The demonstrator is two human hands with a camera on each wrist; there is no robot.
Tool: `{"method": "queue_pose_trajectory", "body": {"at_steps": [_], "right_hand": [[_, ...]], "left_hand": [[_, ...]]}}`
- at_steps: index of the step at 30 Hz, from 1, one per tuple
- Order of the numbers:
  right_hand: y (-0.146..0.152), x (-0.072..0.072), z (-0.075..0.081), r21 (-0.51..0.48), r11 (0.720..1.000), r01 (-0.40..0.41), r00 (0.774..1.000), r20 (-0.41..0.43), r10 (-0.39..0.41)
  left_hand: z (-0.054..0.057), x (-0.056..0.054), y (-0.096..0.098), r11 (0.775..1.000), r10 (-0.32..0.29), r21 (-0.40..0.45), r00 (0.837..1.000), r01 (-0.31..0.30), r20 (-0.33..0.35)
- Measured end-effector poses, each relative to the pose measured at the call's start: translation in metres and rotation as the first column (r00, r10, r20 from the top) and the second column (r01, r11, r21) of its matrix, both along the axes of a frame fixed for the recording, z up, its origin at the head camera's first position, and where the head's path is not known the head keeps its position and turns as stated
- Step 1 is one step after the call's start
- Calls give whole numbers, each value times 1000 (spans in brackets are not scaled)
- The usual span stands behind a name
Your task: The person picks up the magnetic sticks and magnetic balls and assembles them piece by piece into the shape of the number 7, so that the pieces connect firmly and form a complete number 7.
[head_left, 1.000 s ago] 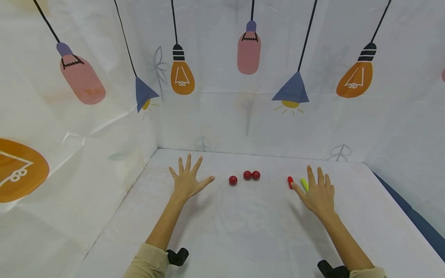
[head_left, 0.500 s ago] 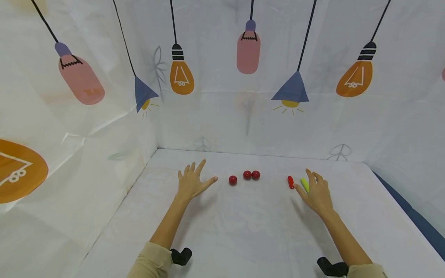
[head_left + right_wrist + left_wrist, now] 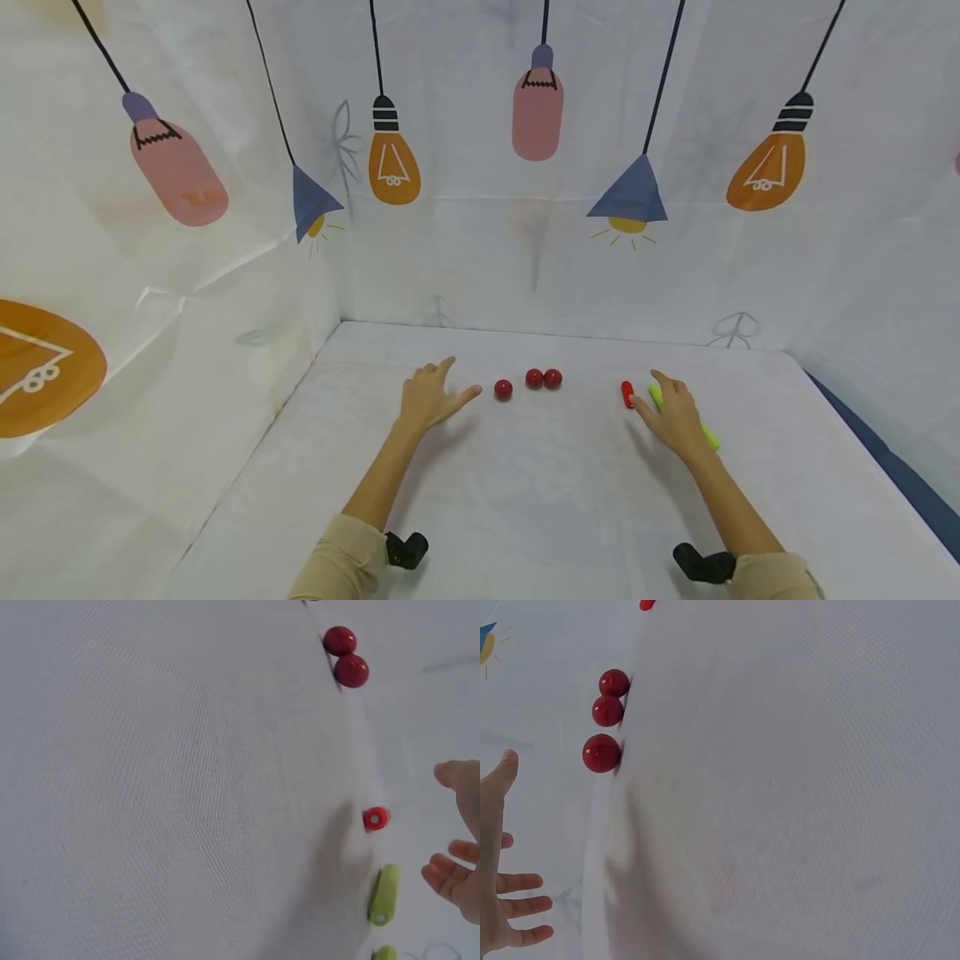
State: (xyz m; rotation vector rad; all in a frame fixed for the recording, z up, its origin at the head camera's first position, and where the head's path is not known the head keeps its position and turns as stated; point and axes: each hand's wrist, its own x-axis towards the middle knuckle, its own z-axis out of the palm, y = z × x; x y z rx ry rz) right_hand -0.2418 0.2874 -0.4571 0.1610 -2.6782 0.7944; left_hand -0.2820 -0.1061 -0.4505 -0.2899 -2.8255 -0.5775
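Observation:
Three glossy red balls lie on the white table: a separate one (image 3: 503, 389) at left, then a middle one (image 3: 534, 378) touching a right one (image 3: 552, 378). My left hand (image 3: 429, 400) is left of them, above the surface, thumb stretched towards the nearest ball, holding nothing. My right hand (image 3: 675, 421) hovers at right with fingers bent loosely, also holding nothing. Near its thumb lies a short red stick-like piece (image 3: 376, 818). A yellow-green rounded stick (image 3: 385, 895) is partly under the hand in the head view; a second yellow-green piece (image 3: 709, 437) shows beside the wrist.
White sheeting (image 3: 465, 258) printed with hanging lamps rises behind the table (image 3: 525, 500) and along its left and right sides. A dark blue strip (image 3: 885, 450) runs beyond the table's right edge. Black wrist mounts (image 3: 407, 551) sit below both hands.
My left hand has moved right, closer to the balls, and its spread fingers have drawn in. The right hand has shifted slightly left with fingers bending, uncovering the second yellow-green piece.

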Motion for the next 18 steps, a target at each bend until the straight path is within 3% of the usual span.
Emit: {"method": "queue_pose_trajectory", "body": {"at_steps": [5, 10, 18], "right_hand": [[2, -5, -6, -32, 999, 0, 998, 64, 2], [2, -11, -11, -51, 999, 8, 999, 33, -6], [4, -20, -20, -77, 997, 22, 1000, 15, -21]], "left_hand": [[-6, -1, 8, 991, -88, 98, 996, 86, 11], [-10, -5, 17, 967, -176, 196, 984, 165, 38], [-20, -14, 30, 956, -212, 220, 975, 193, 67]]}}
